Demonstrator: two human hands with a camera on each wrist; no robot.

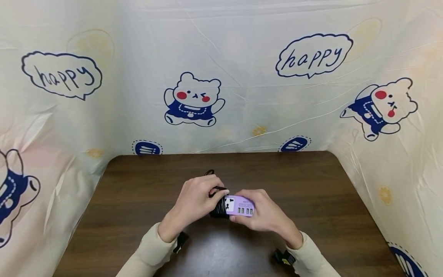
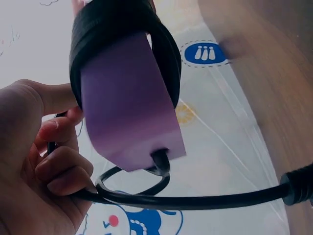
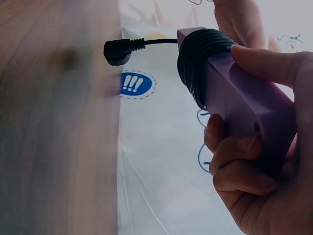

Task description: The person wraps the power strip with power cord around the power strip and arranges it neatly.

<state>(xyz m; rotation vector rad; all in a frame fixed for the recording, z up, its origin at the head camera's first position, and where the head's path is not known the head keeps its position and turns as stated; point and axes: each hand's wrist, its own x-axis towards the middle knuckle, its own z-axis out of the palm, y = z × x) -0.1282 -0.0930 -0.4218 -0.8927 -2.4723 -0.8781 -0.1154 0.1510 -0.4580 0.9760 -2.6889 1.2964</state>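
A purple power strip [image 1: 246, 204] with a white socket face and several USB ports is held above the table. My right hand [image 1: 266, 211] grips its bare end, with the thumb on one side and fingers curled round the other. Black cord [image 1: 219, 211] is wound in tight turns about the strip's other end. My left hand [image 1: 195, 198] is at that wound end, its curled fingers holding a loose length of the cord. From this hand the cord runs out to a black plug [image 3: 117, 51], which hangs free in the right wrist view.
The brown wooden table [image 1: 138, 200] lies below both hands. A pale cloth [image 1: 242, 115] printed with bears and "happy" bubbles hangs behind it and along both sides. Dark wrist devices [image 1: 284, 257] sit at the sleeve cuffs.
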